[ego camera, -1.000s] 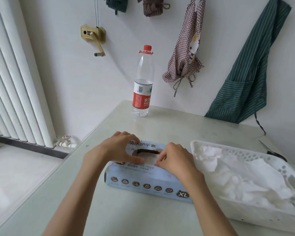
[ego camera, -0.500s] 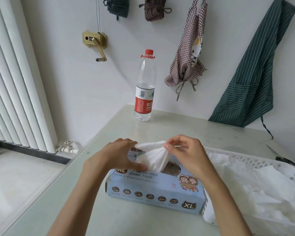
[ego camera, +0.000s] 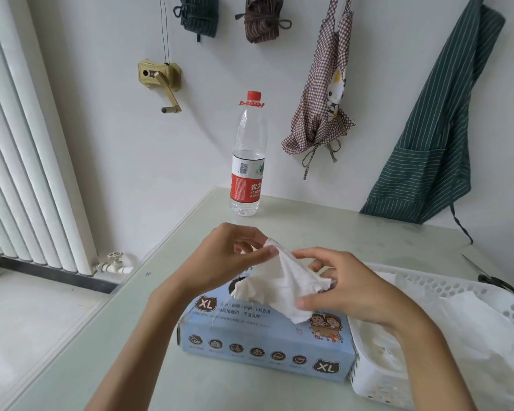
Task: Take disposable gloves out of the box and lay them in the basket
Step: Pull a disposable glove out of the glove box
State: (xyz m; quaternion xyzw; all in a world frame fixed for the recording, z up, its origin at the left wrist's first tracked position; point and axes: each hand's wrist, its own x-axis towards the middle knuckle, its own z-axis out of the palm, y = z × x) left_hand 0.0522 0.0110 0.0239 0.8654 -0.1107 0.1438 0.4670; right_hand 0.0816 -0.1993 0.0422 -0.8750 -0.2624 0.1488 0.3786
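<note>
Both hands, left hand (ego camera: pixel 229 256) and right hand (ego camera: pixel 347 289), pinch white glove (ego camera: pixel 282 283) above box (ego camera: pixel 264 342); next glove may drag out, missing basket (ego camera: pixel 428 286).

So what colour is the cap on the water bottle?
Red. The bottle cap shows clearly in the head view, at the table's far edge.

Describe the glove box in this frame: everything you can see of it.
The glove box is a pale blue cardboard carton lying flat on the table, long side toward the camera. Black XL badges, a row of round icons and a cartoon picture mark it. White gloves bunch out of its top opening. Its right end sits against the white basket. Neither hand plainly touches it.
</note>
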